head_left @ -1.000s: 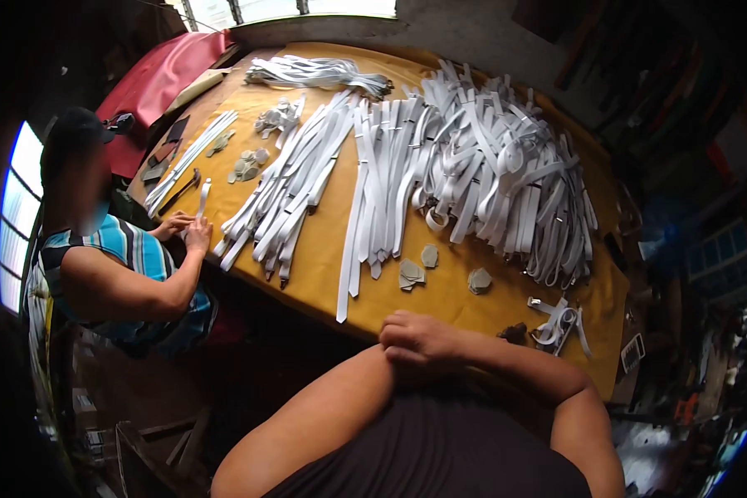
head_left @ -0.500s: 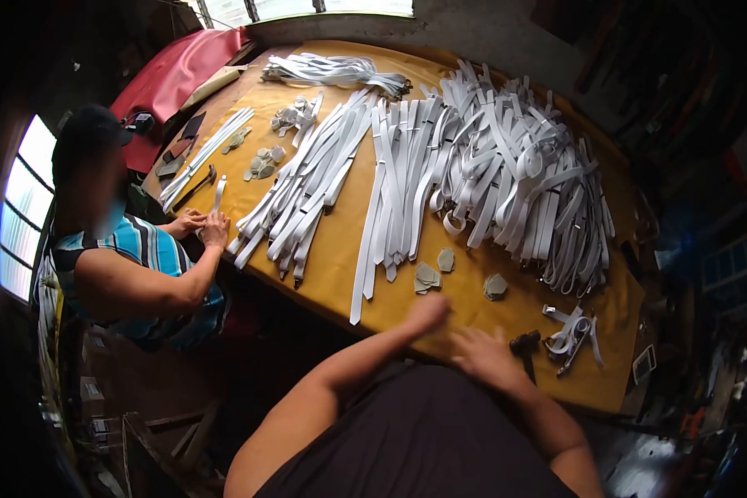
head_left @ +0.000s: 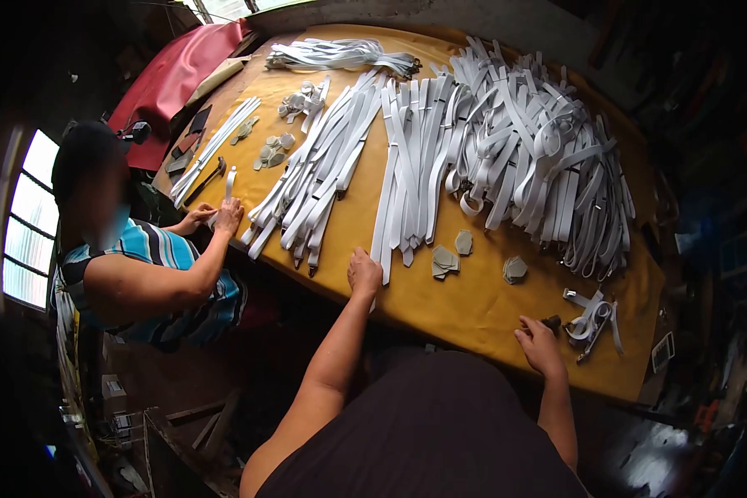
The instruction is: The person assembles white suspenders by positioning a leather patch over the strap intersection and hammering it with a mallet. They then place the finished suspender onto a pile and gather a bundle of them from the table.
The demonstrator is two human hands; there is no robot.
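Observation:
My left hand (head_left: 364, 274) is closed at the table's front edge, on the lower end of a long white strap (head_left: 382, 236). The fingers partly cover that strap's end. My right hand (head_left: 541, 344) is open, thumb and fingers apart, beside the dark head of a hammer (head_left: 551, 324); the hammer's handle is hidden by the hand. Between my hands lie a small stack of grey-green patches (head_left: 445, 262), a single patch (head_left: 464, 242) and another stack of patches (head_left: 515, 270). Right of the hammer is a looped white strap with metal clips (head_left: 591, 319).
A large heap of white straps (head_left: 539, 158) covers the back right of the yellow-covered table (head_left: 490, 332). More strap bundles (head_left: 319, 174) lie left. A co-worker (head_left: 149, 266) stands at the left, hands on a white strip, near another hammer (head_left: 207, 180). Red sheeting (head_left: 170, 83) lies behind.
My left hand has moved left to the end of the white strap. My right hand has shifted right to the hammer. The view has turned slightly.

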